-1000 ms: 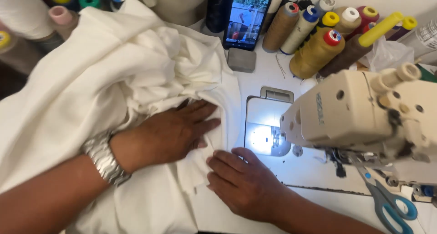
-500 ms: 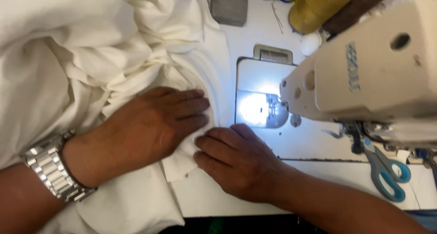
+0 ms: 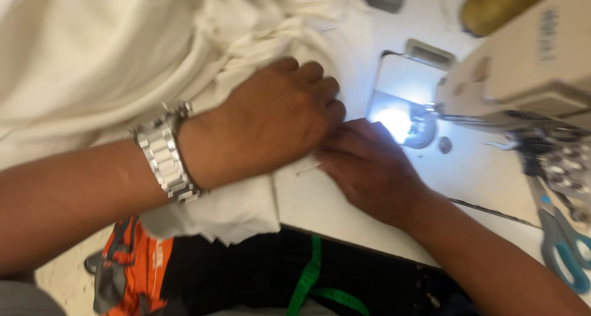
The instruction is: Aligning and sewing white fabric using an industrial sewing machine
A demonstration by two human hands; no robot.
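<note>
The white cloth (image 3: pixel 123 64) lies bunched across the left half of the tabletop (image 3: pixel 320 199), its near edge hanging over the front of it. My left hand (image 3: pixel 271 119) rests palm down on the cloth, fingers together and curled slightly at the tips, pressing the fabric flat rather than gripping it. On that wrist sits a silver metal watch (image 3: pixel 165 153). My right hand (image 3: pixel 369 165) lies just beside the left, touching it at the fingers, flat on the cloth's edge with its fingertips pointing toward the lit needle area (image 3: pixel 394 122); it holds nothing. The cream sewing machine (image 3: pixel 523 64) stands to the right, its head over the bright plate. A pair of scissors with blue handles (image 3: pixel 563 248) lies at the far right of the tabletop, well apart from both hands. A yellow thread cone (image 3: pixel 492 8) shows at the top edge. Below the tabletop, a green measuring tape (image 3: pixel 311 279) hangs against dark fabric, and something orange (image 3: pixel 132 260) sits lower left.
</note>
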